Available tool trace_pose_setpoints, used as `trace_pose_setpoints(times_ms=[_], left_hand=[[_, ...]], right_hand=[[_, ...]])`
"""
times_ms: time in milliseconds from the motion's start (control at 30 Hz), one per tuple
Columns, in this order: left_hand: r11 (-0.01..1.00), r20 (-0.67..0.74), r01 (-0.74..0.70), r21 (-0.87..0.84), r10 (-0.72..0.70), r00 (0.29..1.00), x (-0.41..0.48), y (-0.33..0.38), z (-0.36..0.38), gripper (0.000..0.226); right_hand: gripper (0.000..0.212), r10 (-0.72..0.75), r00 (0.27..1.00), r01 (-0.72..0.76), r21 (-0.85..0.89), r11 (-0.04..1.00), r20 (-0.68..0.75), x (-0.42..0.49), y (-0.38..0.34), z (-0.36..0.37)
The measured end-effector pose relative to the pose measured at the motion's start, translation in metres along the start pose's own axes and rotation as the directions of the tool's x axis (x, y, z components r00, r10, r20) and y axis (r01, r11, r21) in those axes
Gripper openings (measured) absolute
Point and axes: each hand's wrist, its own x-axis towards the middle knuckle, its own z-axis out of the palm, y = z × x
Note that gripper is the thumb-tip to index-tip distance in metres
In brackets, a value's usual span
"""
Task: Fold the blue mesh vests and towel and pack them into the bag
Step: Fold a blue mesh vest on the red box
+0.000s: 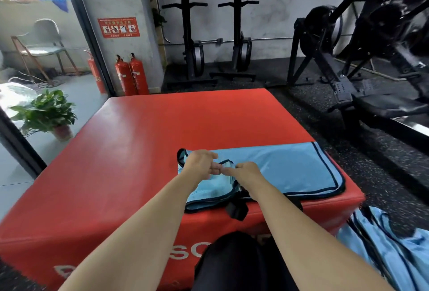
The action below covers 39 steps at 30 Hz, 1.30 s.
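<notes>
A light blue mesh vest (285, 170) with dark trim lies spread on the near right part of the red padded box (148, 142). Its left end is bunched and partly folded over. My left hand (199, 163) rests on that bunched end, its fingers curled toward the cloth. My right hand (247, 172) sits just beside it and pinches the fabric at the fold. More blue vests (390, 251) lie in a heap on the floor at the lower right. A black bag (232, 262) stands in front of the box below my arms, and a black strap (236, 210) hangs over the box's front edge.
Two red fire extinguishers (132, 74) stand against the wall behind the box. A potted plant (46, 114) sits on the floor to the left. Black rowing machines (371, 58) fill the right and back of the room.
</notes>
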Motion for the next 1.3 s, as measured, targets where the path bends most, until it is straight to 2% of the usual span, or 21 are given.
trace_pose_setpoints(times_ms=[67,200,267,333,400,433,500,600,733,800,867,967,1033,1100,1167,1200,1233,1300], left_hand=[[0.998,-0.142,-0.044,0.038,0.049,0.989,0.011,-0.008,-0.010,0.026],[0.915,-0.334,-0.078,0.395,0.222,0.916,0.022,-0.029,-0.036,0.031],[0.859,-0.375,-0.096,0.503,0.317,0.871,0.024,-0.034,-0.044,0.035],[0.815,-0.388,-0.134,0.564,0.404,0.828,0.030,-0.036,-0.047,0.037],[0.793,-0.383,-0.158,0.588,0.445,0.809,0.036,-0.037,-0.043,0.038],[0.786,-0.368,-0.163,0.596,0.448,0.815,0.038,-0.037,-0.038,0.040],[0.750,-0.276,-0.177,0.638,0.437,0.856,0.042,-0.039,-0.020,0.043],[0.627,-0.055,-0.203,0.752,0.366,0.929,0.047,-0.044,0.017,0.050],[0.422,0.133,-0.230,0.877,0.246,0.960,0.051,-0.044,0.048,0.060],[0.350,0.165,-0.229,0.909,0.203,0.965,0.050,-0.043,0.054,0.063],[0.321,0.171,-0.230,0.919,0.202,0.964,0.050,-0.041,0.058,0.064],[0.282,0.193,-0.264,0.922,0.257,0.947,0.054,-0.033,0.069,0.063],[0.248,0.225,-0.297,0.922,0.280,0.933,0.056,-0.030,0.079,0.062],[0.216,0.259,-0.312,0.925,0.243,0.935,0.055,-0.030,0.089,0.061],[0.161,0.291,-0.326,0.932,0.206,0.934,0.054,-0.029,0.099,0.056],[0.176,0.304,-0.342,0.923,0.209,0.929,0.054,-0.026,0.103,0.054],[0.254,0.305,-0.357,0.899,0.222,0.926,0.055,-0.023,0.105,0.053],[0.511,0.237,-0.340,0.789,0.257,0.937,0.054,-0.015,0.105,0.053]], right_hand=[[0.047,-0.022,0.998,0.015,-0.110,0.994,-0.061,0.012,0.005,0.002],[0.037,-0.052,0.993,0.023,-0.258,0.966,-0.104,0.024,0.010,0.004],[0.032,-0.136,0.984,0.101,-0.265,0.959,-0.118,0.024,-0.003,-0.004],[0.014,-0.202,0.965,0.171,-0.185,0.968,-0.164,0.025,-0.021,-0.028],[0.021,-0.215,0.939,0.204,-0.070,0.977,-0.270,0.026,-0.031,-0.068],[0.016,-0.224,0.924,0.211,-0.078,0.974,-0.311,0.028,-0.025,-0.090],[0.030,-0.176,0.914,0.115,-0.182,0.977,-0.366,0.031,0.005,-0.123],[0.044,-0.042,0.942,-0.068,-0.312,0.948,-0.332,0.034,0.055,-0.137],[0.044,-0.104,0.929,-0.048,-0.392,0.919,-0.356,0.044,0.069,-0.140],[0.042,-0.138,0.927,-0.031,-0.439,0.898,-0.348,0.048,0.068,-0.142],[0.041,-0.200,0.917,0.027,-0.449,0.893,-0.344,0.048,0.066,-0.149],[0.030,-0.287,0.840,0.115,-0.365,0.924,-0.461,0.045,0.059,-0.179],[0.026,-0.275,0.810,0.046,-0.411,0.910,-0.519,0.043,0.066,-0.202],[0.033,-0.209,0.844,-0.082,-0.504,0.860,-0.494,0.040,0.082,-0.212],[0.039,-0.177,0.871,-0.129,-0.562,0.817,-0.458,0.040,0.098,-0.213],[0.040,-0.177,0.873,-0.129,-0.565,0.815,-0.455,0.041,0.103,-0.213],[0.038,-0.180,0.874,-0.121,-0.560,0.820,-0.451,0.043,0.105,-0.213],[0.033,-0.196,0.872,-0.081,-0.527,0.846,-0.448,0.046,0.106,-0.216]])
